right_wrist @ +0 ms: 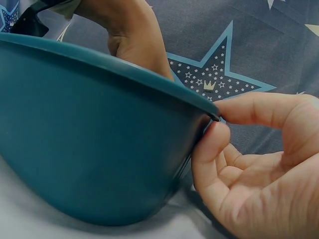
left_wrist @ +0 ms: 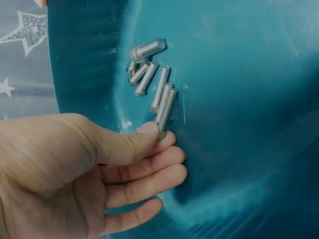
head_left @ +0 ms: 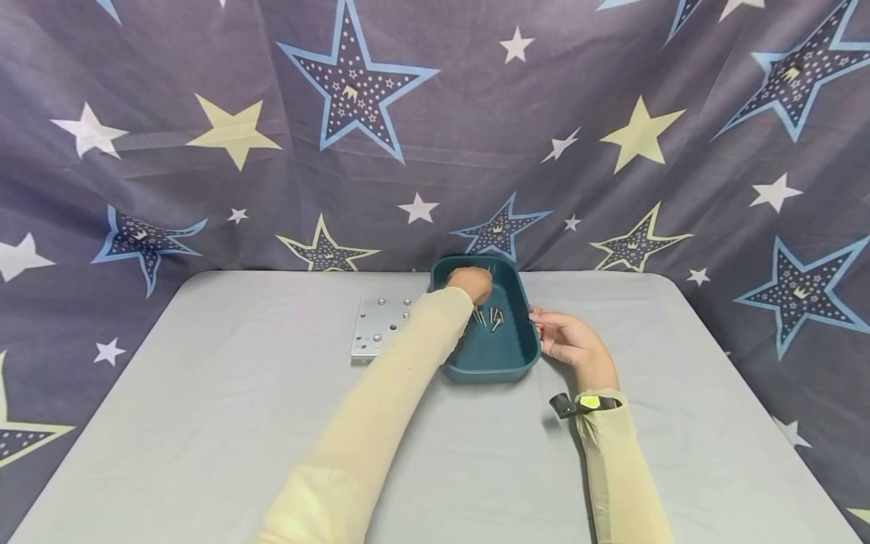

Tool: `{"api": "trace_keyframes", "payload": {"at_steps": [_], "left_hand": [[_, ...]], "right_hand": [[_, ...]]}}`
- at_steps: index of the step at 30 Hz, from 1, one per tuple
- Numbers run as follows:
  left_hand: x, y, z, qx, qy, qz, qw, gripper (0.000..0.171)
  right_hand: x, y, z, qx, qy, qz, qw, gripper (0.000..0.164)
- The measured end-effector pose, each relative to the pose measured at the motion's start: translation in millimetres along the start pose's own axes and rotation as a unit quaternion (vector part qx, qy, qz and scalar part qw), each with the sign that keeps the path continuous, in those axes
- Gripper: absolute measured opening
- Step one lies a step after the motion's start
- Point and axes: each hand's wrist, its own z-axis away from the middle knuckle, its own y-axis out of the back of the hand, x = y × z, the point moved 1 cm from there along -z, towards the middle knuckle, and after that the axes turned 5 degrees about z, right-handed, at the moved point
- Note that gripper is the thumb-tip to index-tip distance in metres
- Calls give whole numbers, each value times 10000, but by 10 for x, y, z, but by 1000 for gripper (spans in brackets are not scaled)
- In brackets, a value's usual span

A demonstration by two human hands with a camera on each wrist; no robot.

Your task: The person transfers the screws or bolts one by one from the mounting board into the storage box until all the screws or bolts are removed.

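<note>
A teal plastic tray [head_left: 488, 372] with raised walls sits toward the back of the table. My left hand [head_left: 470, 282] reaches down inside it. In the left wrist view, the thumb and index finger pinch a silver socket-head bolt [left_wrist: 169, 108] by its head end. Several more bolts [left_wrist: 147, 78] lie in a loose row on the tray floor beside those fingertips. At the tray's right side, my right hand [head_left: 567, 340] pinches the rim [right_wrist: 202, 103] between thumb and forefinger.
Left of the tray lies a flat silver metal plate [head_left: 370, 325] with holes and several bolts in it, partly covered by the left sleeve [head_left: 387, 400]. The table [head_left: 204, 423] has a pale cloth, and a star-patterned curtain [head_left: 435, 189] hangs behind it.
</note>
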Motion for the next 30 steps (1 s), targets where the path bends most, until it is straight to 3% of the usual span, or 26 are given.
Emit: {"api": "trace_keyframes", "payload": {"at_steps": [4,12,21,30], "left_hand": [[13,7,5,40,104,40,9999,34],[-16,-3,63,205,-172,299,9992,28],[-16,-22,60,368,-310,479,9977,33],[-53,-33,79,425,-260,509,9975,31]], "right_hand": [[-2,5,2,37,15,1,10000,32],[6,46,17,-24,3,-49,10000,23],[18,47,27,-43,9,-10,10000,15],[16,20,-1,-160,-15,72,9998,32]]}}
